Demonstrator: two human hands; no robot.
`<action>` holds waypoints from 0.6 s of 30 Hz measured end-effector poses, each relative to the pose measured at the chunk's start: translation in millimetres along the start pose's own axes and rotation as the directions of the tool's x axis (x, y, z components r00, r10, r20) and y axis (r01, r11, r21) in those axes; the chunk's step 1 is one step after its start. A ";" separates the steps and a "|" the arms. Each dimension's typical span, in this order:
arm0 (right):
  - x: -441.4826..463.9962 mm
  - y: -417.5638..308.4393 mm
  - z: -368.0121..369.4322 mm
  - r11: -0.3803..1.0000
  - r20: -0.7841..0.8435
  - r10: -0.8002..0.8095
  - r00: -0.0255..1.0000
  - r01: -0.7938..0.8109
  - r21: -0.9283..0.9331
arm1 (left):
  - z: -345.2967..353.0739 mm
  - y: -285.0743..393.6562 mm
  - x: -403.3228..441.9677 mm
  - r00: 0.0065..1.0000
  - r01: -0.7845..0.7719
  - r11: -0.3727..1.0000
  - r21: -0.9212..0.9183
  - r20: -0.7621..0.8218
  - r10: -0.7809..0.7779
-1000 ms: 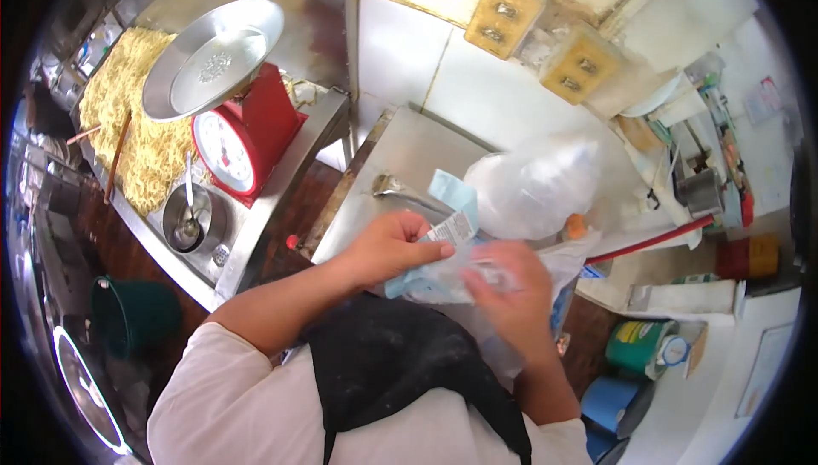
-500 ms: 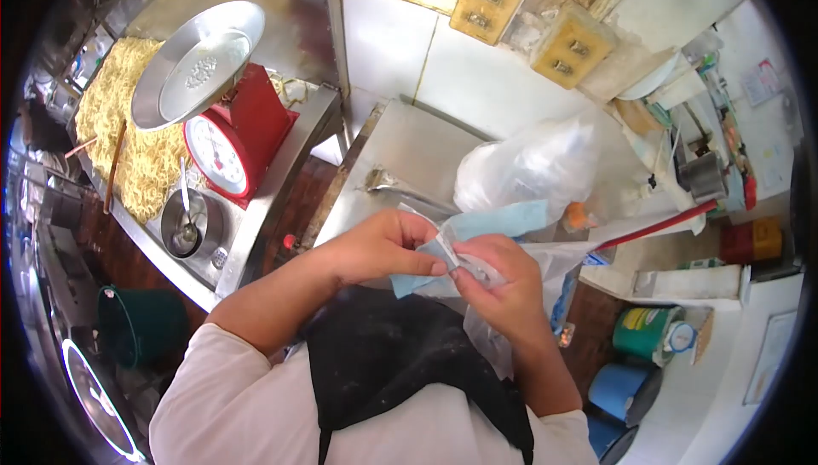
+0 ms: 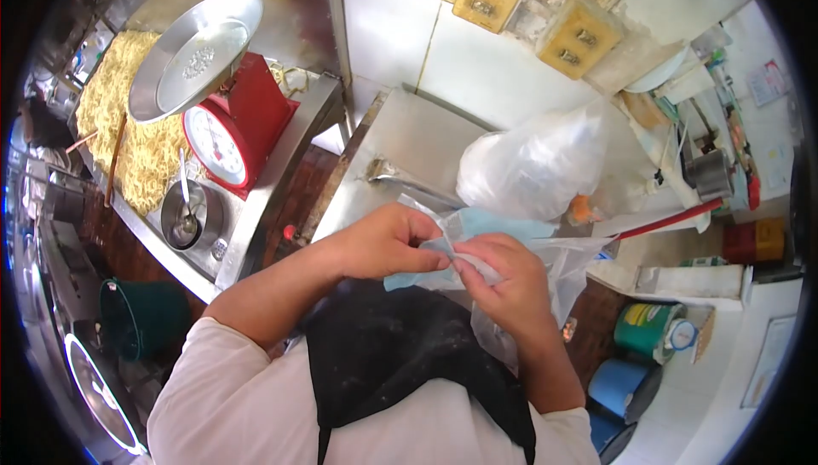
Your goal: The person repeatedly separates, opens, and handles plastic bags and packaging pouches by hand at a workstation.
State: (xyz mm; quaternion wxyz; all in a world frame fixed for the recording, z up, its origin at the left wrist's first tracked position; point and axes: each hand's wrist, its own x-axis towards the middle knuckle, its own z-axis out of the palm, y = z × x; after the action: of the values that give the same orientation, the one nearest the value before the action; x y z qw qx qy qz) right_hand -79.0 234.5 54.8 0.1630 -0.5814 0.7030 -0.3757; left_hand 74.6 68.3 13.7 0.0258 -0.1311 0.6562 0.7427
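My left hand (image 3: 394, 242) and my right hand (image 3: 504, 278) meet in front of the black apron (image 3: 400, 354), fingertips almost touching. Both pinch the edge of a clear plastic bag (image 3: 558, 273), which hangs in loose folds on the right. Light blue sheeting (image 3: 511, 223) shows behind and below the fingers; whether it is part of the bag I cannot tell. Just beyond the hands stands a large, bulging clear plastic bag (image 3: 528, 167) with white contents.
At left, a red scale (image 3: 247, 124) with a metal pan stands by heaped noodles (image 3: 111, 99) and a small pot (image 3: 192, 214) holding a spoon. A metal counter (image 3: 409, 141) lies ahead. A green bucket (image 3: 145, 320) and blue containers (image 3: 618, 384) are on the floor.
The blue sheeting is more covered by clear plastic, and the plastic at right has spread outward. Both hands keep their pinch with little movement. The view has shifted slightly.
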 end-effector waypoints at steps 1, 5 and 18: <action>-0.9 0.3 -0.7 1.000 0.007 -0.005 1.000 0.005 -0.018 | -0.4 0.8 0.3 1.000 -0.005 1.000 0.022 0.020 0.005; -7.0 2.7 -0.9 0.999 -0.009 0.038 0.999 -0.038 -0.016 | 0.7 -1.4 3.7 0.999 -0.022 0.998 0.066 0.035 0.020; -44.6 52.6 -32.2 0.896 -0.623 0.429 0.654 -0.222 0.384 | -4.2 -43.6 27.7 1.000 0.007 0.499 0.867 -0.019 0.020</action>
State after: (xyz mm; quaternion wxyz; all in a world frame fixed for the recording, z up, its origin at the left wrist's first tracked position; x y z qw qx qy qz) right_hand -125.0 289.5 29.2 0.0318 -0.2322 0.7461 -0.6232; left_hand 57.7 66.4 -35.2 0.0762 -0.1080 0.9406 0.3128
